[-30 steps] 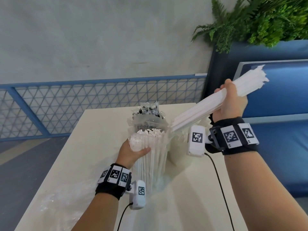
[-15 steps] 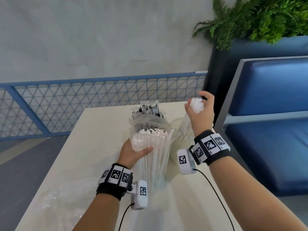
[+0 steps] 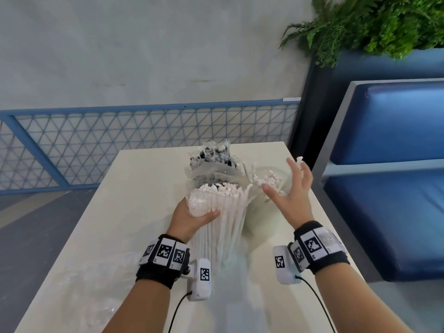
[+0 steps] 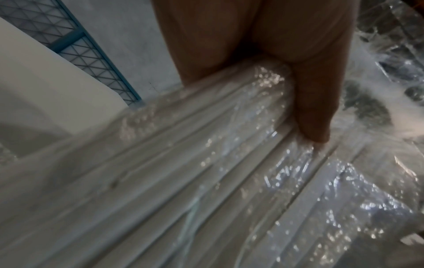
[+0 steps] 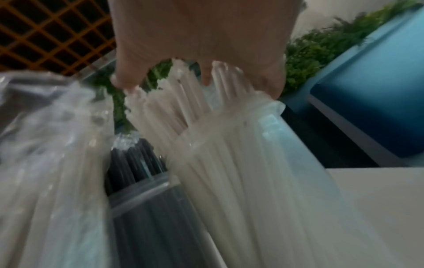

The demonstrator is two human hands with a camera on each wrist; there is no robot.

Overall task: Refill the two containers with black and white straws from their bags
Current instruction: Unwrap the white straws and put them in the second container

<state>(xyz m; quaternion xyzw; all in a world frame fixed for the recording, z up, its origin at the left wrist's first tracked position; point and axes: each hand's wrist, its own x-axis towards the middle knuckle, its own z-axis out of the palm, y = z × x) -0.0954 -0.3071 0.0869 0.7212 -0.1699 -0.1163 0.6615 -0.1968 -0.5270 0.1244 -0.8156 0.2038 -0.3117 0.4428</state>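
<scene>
My left hand [image 3: 192, 217] grips the clear bag of white straws [image 3: 223, 212] near its open top and holds it upright on the table. In the left wrist view the thumb [image 4: 316, 108] presses into the bag's plastic [image 4: 206, 172]. My right hand [image 3: 286, 186] is open, its fingers spread over the white straws [image 3: 269, 180] standing in the clear container [image 3: 257, 219]. The right wrist view shows its fingertips [image 5: 123, 83] touching the tops of these straws [image 5: 229, 163]. Black straws [image 3: 211, 156] stand behind the bag, in a clear container [image 5: 142, 181].
A crumpled empty plastic bag [image 3: 91, 284] lies on the cream table [image 3: 134, 212] at the near left. A blue bench [image 3: 384, 188] stands close to the table's right edge. A blue mesh railing [image 3: 120, 140] runs behind the table.
My right hand brought a tilted bundle of white straws down, stood it in the clear container and let go. Its fingers now spread above the straws. The left hand kept its grip.
</scene>
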